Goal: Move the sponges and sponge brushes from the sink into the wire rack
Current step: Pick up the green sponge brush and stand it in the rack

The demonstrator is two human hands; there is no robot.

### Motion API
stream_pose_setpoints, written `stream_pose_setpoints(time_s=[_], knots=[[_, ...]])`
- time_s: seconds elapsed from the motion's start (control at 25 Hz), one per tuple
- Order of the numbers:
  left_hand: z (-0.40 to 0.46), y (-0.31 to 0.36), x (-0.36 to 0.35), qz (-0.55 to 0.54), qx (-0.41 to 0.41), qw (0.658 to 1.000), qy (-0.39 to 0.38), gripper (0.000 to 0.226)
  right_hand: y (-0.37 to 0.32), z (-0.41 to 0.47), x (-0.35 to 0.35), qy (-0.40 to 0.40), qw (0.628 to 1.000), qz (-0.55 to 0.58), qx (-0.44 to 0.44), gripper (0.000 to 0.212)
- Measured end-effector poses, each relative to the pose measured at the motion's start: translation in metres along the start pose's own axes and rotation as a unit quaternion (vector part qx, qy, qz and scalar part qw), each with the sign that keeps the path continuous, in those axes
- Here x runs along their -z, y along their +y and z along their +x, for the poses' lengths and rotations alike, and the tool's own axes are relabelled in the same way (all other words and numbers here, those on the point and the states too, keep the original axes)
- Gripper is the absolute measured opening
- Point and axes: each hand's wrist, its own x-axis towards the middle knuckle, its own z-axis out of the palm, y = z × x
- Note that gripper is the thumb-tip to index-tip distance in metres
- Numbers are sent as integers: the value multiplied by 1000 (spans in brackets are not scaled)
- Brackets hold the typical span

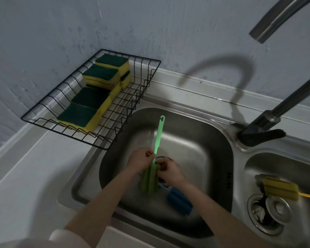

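Green sponge brush (151, 174) held over the left basin of the steel sink (211, 140): left hand (141, 159) pinches the handle just above the foam, right hand (168, 170) grips the head, probably to steady it for lifting. Its handle already points toward the wire rack (132, 97) at the sink's far-left corner, where the yellow-green sponges (89, 97) lie in a row. Blue brush (180, 199) lies at the basin's near edge; yellow brush (280, 188) remains in the right basin.

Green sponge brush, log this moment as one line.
both hands hold green sponge brush over left basin | blue brush in basin | yellow brush right basin | sponges in wire rack
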Motion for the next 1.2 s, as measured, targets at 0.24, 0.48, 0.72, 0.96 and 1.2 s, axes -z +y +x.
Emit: stream_pose_setpoints(time_s=[0.24,0.48,0.72,0.96,1.2], knots=[[-18,36,29,-37,-51,997,33,26,-22,-7,30,9,999,45,30,19],[-35,64,70,-17,-131,988,84,21,-65,-22,60,56,992,-6,113,31],[-53,91,128,-26,-231,959,163,20,-124,-31,85,87,976,4,201,28],[-61,106,182,-4,-248,944,218,24,-169,-30,92,116,958,-5,264,26],[-52,107,223,-18,-251,934,255,21,-209,-25,94,113,948,-14,298,25]])
